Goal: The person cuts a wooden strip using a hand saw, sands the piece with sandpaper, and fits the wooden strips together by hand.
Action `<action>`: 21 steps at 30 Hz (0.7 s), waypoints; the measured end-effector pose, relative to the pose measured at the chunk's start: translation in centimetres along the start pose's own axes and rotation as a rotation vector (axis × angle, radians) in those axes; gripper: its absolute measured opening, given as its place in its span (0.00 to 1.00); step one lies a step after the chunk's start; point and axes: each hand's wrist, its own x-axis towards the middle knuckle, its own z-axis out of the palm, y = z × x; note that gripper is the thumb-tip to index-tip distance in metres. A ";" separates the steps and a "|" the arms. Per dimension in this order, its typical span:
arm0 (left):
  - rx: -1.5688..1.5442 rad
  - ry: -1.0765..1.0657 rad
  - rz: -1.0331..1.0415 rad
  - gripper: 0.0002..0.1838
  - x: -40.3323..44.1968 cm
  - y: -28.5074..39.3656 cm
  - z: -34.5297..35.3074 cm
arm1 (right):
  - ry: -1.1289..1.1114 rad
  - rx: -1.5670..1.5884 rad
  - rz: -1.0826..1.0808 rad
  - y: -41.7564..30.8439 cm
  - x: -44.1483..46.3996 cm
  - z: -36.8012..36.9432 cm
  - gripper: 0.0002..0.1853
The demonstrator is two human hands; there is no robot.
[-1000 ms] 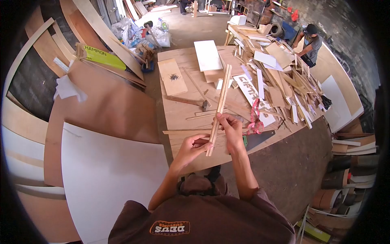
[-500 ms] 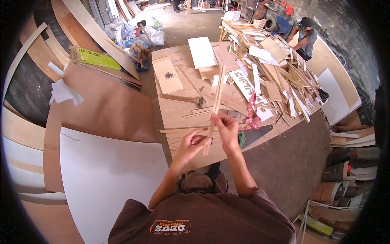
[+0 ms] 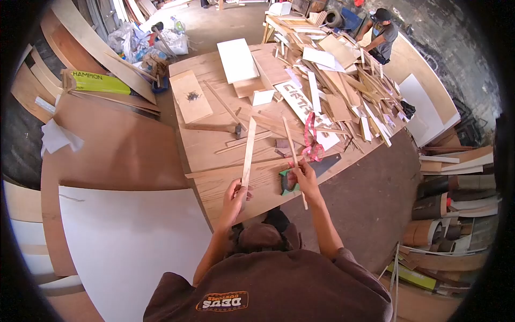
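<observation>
My left hand (image 3: 234,199) is closed around the lower part of a flat, pale wooden strip (image 3: 249,153), which points up and away from me. A thinner wooden strip (image 3: 290,140) is gripped in my right hand (image 3: 306,180), its lower end sticking out below the fingers. The two strips are apart, held above the near edge of the plywood table (image 3: 209,185). Just beside and beneath my right hand lies a handsaw with a green handle (image 3: 285,185); its blade reaches right. A pink measuring tape (image 3: 310,137) is crumpled beyond that hand.
A hammer (image 3: 237,130) lies on the table, left of centre. Small dark nails (image 3: 193,96) sit on a board at the back left. Scrap wood (image 3: 343,91) is heaped on the right, with a person (image 3: 380,35) behind it. A white panel (image 3: 134,231) stands at my left.
My hands have moved apart. The strips held together before are now separate, one in each hand. The view has shifted, so the table appears further left.
</observation>
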 end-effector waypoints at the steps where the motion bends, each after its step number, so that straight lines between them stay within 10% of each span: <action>1: 0.035 0.014 0.008 0.17 0.7 -0.9 0.2 | -0.016 -0.035 0.061 0.8 0.8 -1.6 0.13; 14: 0.212 -0.106 -0.072 0.14 13.9 -9.6 13.4 | -0.095 -0.064 -0.048 4.6 15.0 -7.5 0.23; 21: 0.397 0.335 -0.074 0.09 17.7 -20.2 12.6 | -0.103 -0.597 -0.196 12.7 22.7 -13.4 0.22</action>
